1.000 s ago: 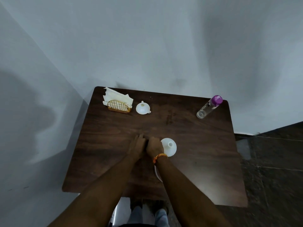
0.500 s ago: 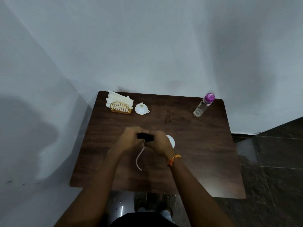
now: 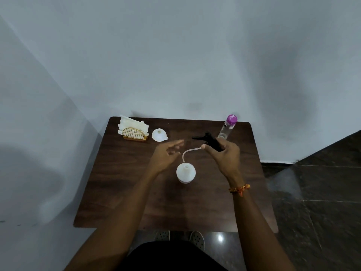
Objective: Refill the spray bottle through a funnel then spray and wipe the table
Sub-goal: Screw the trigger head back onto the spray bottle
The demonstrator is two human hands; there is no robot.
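Note:
A white spray bottle (image 3: 185,173) stands uncapped in the middle of the dark wooden table (image 3: 121,192). My right hand (image 3: 224,157) holds its black spray head (image 3: 210,140) above the table, right of the bottle. The head's pale dip tube (image 3: 188,153) curves down toward the bottle's open neck. My left hand (image 3: 166,154) hovers open just left of the tube, holding nothing. A white funnel (image 3: 159,134) lies at the back of the table. A clear water bottle (image 3: 227,127) with a purple cap stands at the back right.
A gold wire holder with white paper napkins (image 3: 133,130) sits at the table's back left corner. Grey walls close in behind and to the left. Dark tiled floor lies to the right, and my feet show below the table's front edge.
Both hands were together on the bottle's top. The right hand has lifted the spray head with its tube out and to the right, the left hand has let go and opened.

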